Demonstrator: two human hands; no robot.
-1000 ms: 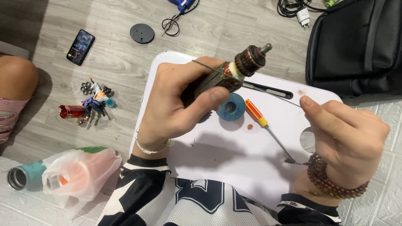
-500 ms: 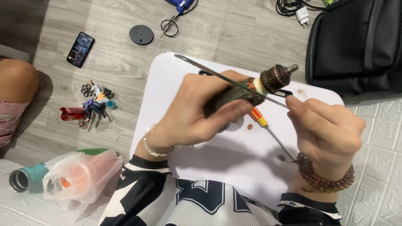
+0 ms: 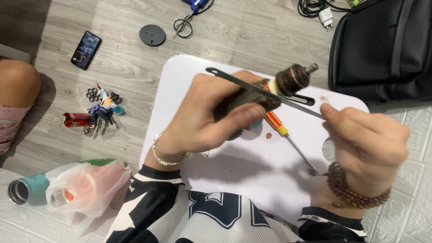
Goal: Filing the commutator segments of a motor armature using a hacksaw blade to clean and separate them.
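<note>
Left hand (image 3: 211,114) curls tight around a motor armature (image 3: 274,90), held tilted above the white table (image 3: 234,166), copper commutator end and steel shaft uppermost. Right hand (image 3: 366,137) pinches a thin grey metal blade (image 3: 261,87) laid across the armature. A red-and-yellow screwdriver (image 3: 288,137) lies on the table beneath.

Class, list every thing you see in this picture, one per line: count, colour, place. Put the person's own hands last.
rotor: one, brown and copper, in left hand
blade: one, grey, across rotor
screwdriver: one, red-yellow handle, on tray
tray: one, white, on lap
phone: one, black, floor
disc: one, black, floor
figurine: one, multicoloured, floor
bottle: one, teal, floor
plastic bag: one, clear, beside bottle
bag: one, black, top right
left hand: grips rotor
right hand: holds blade end
</note>
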